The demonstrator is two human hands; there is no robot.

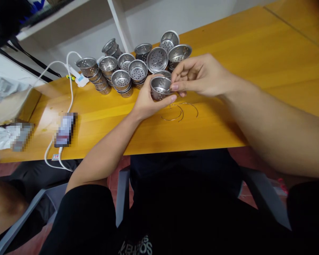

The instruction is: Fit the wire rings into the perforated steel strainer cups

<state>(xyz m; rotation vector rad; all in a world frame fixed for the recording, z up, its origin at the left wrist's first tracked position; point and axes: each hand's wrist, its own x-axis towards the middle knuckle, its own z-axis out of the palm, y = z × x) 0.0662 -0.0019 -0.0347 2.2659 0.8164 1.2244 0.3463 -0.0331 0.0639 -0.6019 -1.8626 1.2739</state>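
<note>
My left hand (146, 99) is closed round a small perforated metal strainer cup (159, 88), its mouth tilted toward me. At the cup's right rim, my right hand (192, 76) pinches a thin wire; part of the wire shows across the cup's opening, and its far end is hard to make out. Several curved thin wires (182, 115) lie on the table just below the hands. Behind the held cup stand stacks of similar strainer cups (121, 80), some with wires across their mouths.
A phone (66, 130) with a white cable (71, 90) lies on the yellow wooden table (101, 131) to the left. Farther left are a cardboard box (23, 106) and plastic bags (2, 136). White shelving (95, 21) rises behind. Another person's leg (5, 205) shows at lower left.
</note>
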